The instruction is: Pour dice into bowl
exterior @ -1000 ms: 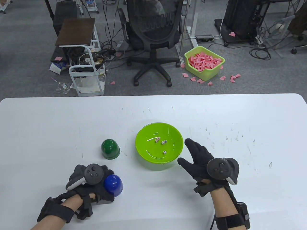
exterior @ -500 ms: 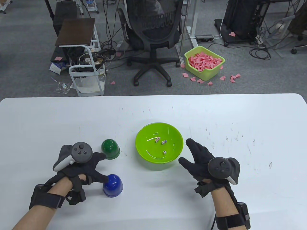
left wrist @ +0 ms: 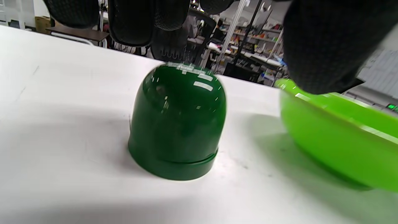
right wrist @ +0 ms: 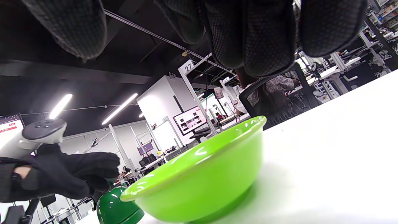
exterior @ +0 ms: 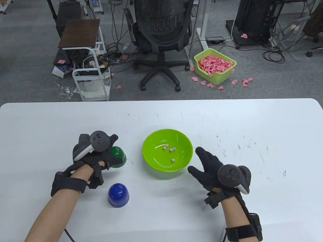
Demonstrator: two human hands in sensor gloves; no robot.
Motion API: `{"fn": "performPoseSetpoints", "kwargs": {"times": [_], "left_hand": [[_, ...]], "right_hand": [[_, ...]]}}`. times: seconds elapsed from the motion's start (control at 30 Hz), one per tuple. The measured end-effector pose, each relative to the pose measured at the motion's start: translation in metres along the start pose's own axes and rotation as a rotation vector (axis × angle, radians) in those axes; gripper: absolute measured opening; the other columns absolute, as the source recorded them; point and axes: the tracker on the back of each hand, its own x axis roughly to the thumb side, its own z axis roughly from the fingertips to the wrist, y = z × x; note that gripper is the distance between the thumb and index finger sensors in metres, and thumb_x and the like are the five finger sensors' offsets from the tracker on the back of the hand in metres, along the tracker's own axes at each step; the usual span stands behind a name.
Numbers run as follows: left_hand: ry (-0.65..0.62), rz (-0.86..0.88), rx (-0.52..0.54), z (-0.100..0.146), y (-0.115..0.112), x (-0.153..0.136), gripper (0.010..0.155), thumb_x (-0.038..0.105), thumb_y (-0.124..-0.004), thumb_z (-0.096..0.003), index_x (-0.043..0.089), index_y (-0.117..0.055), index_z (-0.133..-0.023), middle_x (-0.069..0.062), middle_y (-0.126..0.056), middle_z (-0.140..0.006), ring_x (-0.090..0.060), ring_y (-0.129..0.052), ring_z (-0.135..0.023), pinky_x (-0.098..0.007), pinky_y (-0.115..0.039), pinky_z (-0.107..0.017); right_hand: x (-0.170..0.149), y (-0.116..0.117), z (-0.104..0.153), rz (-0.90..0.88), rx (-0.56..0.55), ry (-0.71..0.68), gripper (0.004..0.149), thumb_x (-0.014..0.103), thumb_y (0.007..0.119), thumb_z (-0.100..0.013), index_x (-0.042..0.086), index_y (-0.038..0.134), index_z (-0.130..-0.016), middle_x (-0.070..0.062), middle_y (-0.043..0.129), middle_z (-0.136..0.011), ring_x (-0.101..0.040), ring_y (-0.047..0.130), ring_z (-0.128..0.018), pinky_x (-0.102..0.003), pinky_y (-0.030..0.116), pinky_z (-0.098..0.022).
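Reaching over the green cup (exterior: 118, 156), the left hand (exterior: 97, 153) is seen with its fingers spread above the dome. In the left wrist view the fingertips (left wrist: 133, 21) hang apart just over the cup's top, and no contact can be made out, so nothing is gripped yet.

The green cup stands mouth-down on the white table (exterior: 50, 126), just left of the green bowl (exterior: 151, 161). A blue cup (exterior: 118, 195) stands mouth-down nearer the person, well apart from the left hand. Four dice (exterior: 170, 151) lie in the bowl already. Whether more dice are hidden under the green cup cannot be told.

The right hand (exterior: 214, 169) is held flat, fingers straight and relaxed, just beside the bowl's right rim; nothing is grasped by it.

The cup is judged to be hard, glossy plastic, light and stiff, with a smooth rounded dome that is likely to slip under gloved fingers. A hold lower down is advised, fingers and thumb set on opposite sides near the raised band at the rim (left wrist: 174, 165), where the wall is straighter. Any dice beneath would be small and loose and would scatter if the cup were simply lifted, so the cup would probably need to be slid or scooped before tipping toward the bowl.
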Motion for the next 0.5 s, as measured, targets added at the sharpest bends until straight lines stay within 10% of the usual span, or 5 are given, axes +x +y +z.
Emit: {"fn": "performPoseSetpoints", "kwargs": {"times": [0.5], "left_hand": [[0.038, -0.086, 0.002, -0.034, -0.040, -0.001, 0.092, 0.059, -0.098, -0.0332, 0.026, -0.050, -0.104, -0.020, -0.066, -0.105, -0.045, -0.086, -0.089, -0.061, -0.078, -0.065]], "right_hand": [[0.000, 0.000, -0.001, 0.002, 0.004, -0.001, 0.083, 0.057, 0.076, -0.055, -0.001, 0.054, -0.111, -0.036, 0.072, -0.104, -0.059, 0.080, -0.077, -0.076, 0.066, -0.057]]}}
